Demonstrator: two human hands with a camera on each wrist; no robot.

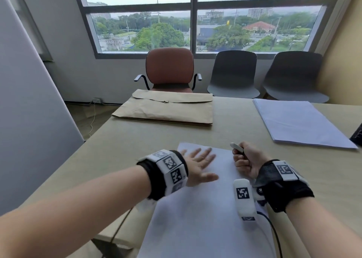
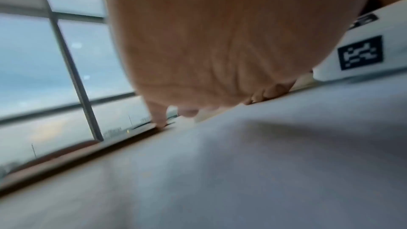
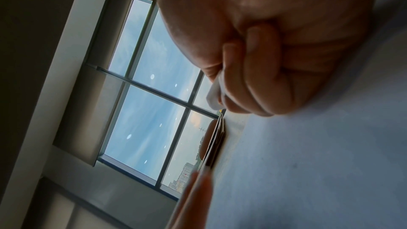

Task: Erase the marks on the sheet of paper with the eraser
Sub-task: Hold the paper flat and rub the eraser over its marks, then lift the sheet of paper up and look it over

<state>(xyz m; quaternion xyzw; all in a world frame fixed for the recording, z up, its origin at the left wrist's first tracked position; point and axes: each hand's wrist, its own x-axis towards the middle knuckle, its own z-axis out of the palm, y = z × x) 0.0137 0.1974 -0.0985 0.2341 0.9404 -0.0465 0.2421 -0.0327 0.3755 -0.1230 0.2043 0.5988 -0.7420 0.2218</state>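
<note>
A white sheet of paper (image 1: 197,208) lies on the beige table in front of me. My left hand (image 1: 199,163) rests flat on its upper left part, fingers spread and straight. My right hand (image 1: 244,159) is curled into a fist at the sheet's upper right edge and grips a white eraser (image 1: 236,147), whose end sticks out above the fist. The right wrist view shows the curled fingers (image 3: 259,76) with the eraser (image 3: 213,95) poking out, over the paper (image 3: 308,163). No marks show on the sheet in these views. The left wrist view shows the palm (image 2: 209,41) over the paper (image 2: 242,171).
A brown envelope (image 1: 166,109) lies at the table's far side, a stack of white paper (image 1: 299,122) at the far right, and a dark object (image 1: 357,135) at the right edge. Three chairs stand under the window. A cable (image 1: 274,232) runs from my right wrist.
</note>
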